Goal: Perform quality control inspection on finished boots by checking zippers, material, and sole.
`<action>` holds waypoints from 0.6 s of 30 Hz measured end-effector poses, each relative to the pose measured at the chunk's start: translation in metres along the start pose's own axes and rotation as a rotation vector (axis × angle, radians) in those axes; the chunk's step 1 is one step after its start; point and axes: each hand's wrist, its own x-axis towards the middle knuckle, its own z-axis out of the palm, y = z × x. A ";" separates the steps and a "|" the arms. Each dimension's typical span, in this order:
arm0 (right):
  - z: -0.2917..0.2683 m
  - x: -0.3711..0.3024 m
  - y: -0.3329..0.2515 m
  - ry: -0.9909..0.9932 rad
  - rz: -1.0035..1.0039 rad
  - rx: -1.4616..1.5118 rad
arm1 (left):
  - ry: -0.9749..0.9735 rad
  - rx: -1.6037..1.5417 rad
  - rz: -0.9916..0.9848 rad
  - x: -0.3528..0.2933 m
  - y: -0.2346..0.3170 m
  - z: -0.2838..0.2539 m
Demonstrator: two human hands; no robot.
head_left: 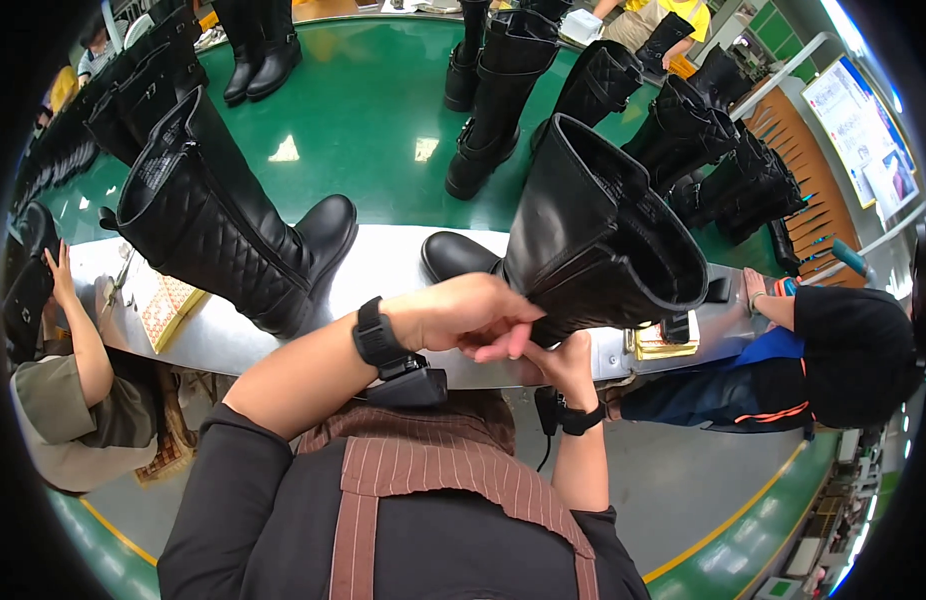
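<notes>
A wide green conveyor surface is being lit from above, w/ bright lamp spots being reflected on it. A pale grey bench edge is being seen along its near side. A grey floor is being bordered by yellow lines & green paint.

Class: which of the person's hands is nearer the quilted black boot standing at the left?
Left. The left hand lies closer to the quilted boot; the right hand sits beyond it, under the smooth boot.
</notes>
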 end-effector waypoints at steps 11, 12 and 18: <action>0.016 -0.005 -0.019 -0.076 0.073 0.033 | 0.296 0.416 0.199 -0.063 0.041 0.048; 0.016 -0.004 -0.020 -0.071 0.045 0.039 | 0.490 0.656 0.231 -0.065 0.043 0.046; 0.015 -0.002 -0.022 -0.012 -0.051 0.045 | 0.864 1.076 1.263 -0.080 0.061 0.045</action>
